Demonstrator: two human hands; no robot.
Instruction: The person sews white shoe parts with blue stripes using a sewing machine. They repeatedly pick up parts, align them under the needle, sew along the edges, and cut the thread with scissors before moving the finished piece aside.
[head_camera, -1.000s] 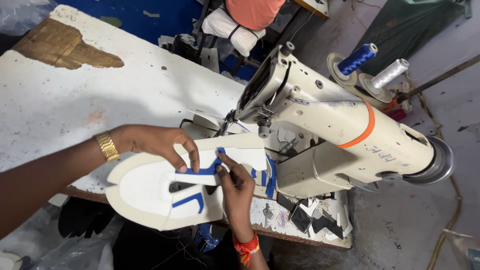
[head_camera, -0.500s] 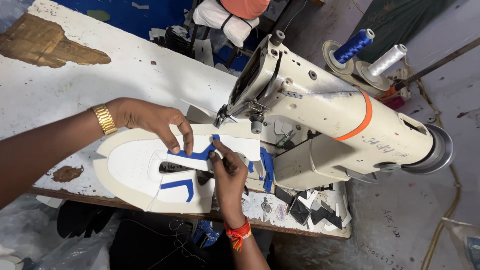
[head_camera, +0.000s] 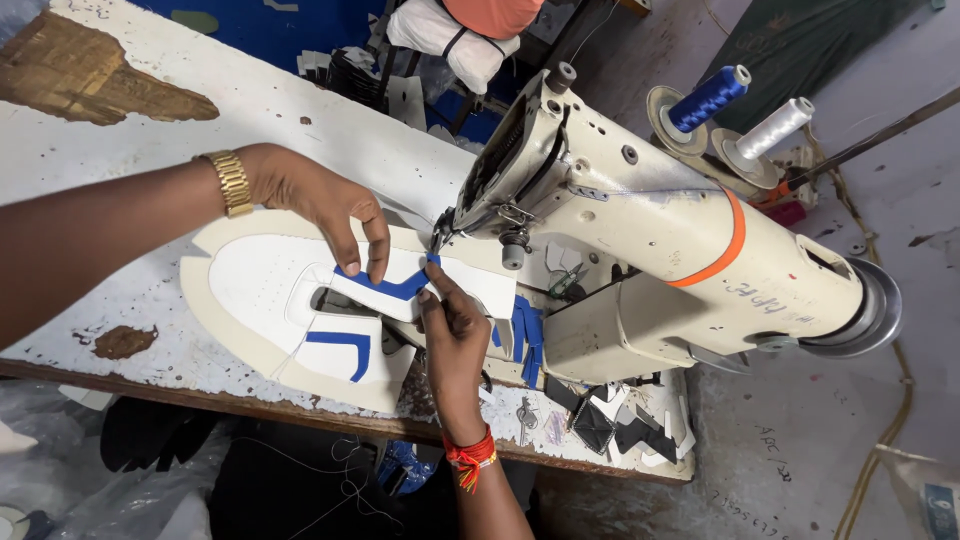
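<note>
Two hands on one flat shoe upper (head_camera: 270, 300), spread on worn white table (head_camera: 130, 160) just left of needle. Right hand (head_camera: 455, 335), red thread band at wrist, pinching blue strip (head_camera: 395, 287) at its end, thumb and forefinger closed on it right below presser foot. Left hand (head_camera: 320, 205), gold watch on wrist, fingertips pressing down on same strip and white panel, fingers not curled around anything. Upper: cream outer border, white centre, blue L-shaped trim on lower part, dark cut-out slot in middle. More blue strips (head_camera: 525, 335) hanging at table edge beside right hand. Black and white cut pieces (head_camera: 625, 425) scattered near front right corner. Beyond, cream sewing machine (head_camera: 660, 230) with orange band. Farther back, blue spool (head_camera: 708, 98) and white spool (head_camera: 772, 127), upright on stand.
</note>
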